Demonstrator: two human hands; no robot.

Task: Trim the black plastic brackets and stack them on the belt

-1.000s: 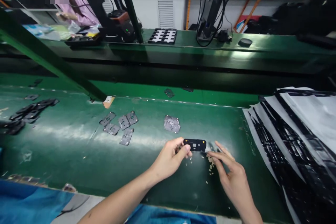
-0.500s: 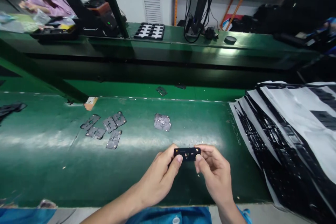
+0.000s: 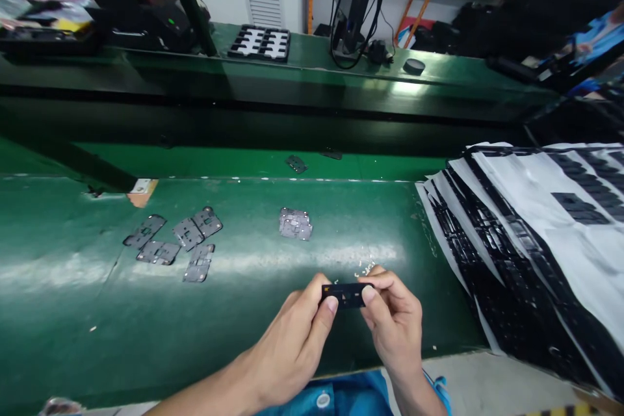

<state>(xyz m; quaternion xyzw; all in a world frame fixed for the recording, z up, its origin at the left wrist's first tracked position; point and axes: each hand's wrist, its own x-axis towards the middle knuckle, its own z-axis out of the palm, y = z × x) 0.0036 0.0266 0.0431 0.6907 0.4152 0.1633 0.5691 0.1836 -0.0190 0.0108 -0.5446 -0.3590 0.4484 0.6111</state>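
A small dark rectangular plate (image 3: 345,296) is held between both hands, low over the green table (image 3: 253,312). My left hand (image 3: 298,328) pinches its left end between thumb and fingers. At the right end, the thumb and index finger of my right hand (image 3: 394,317) grip the plate. Tiny pale bits (image 3: 366,268) lie on the table just beyond my right hand. Farther away sits a small stack of grey plates (image 3: 295,224). To the left, several similar grey plates (image 3: 188,234) lie loose, some overlapping.
Layered black trays with white sheets (image 3: 531,234) fill the right side. A green post (image 3: 97,166) slants in from the left. A raised shelf behind bears a black tray with white pieces (image 3: 260,43) and a round black object (image 3: 414,66). A person's blue sleeve (image 3: 599,36) shows at far right.
The view has shifted, so the loose plates appear farther left. The held plate is tilted slightly differently, and more pale bits show beyond my right hand. Both hands keep their grip.
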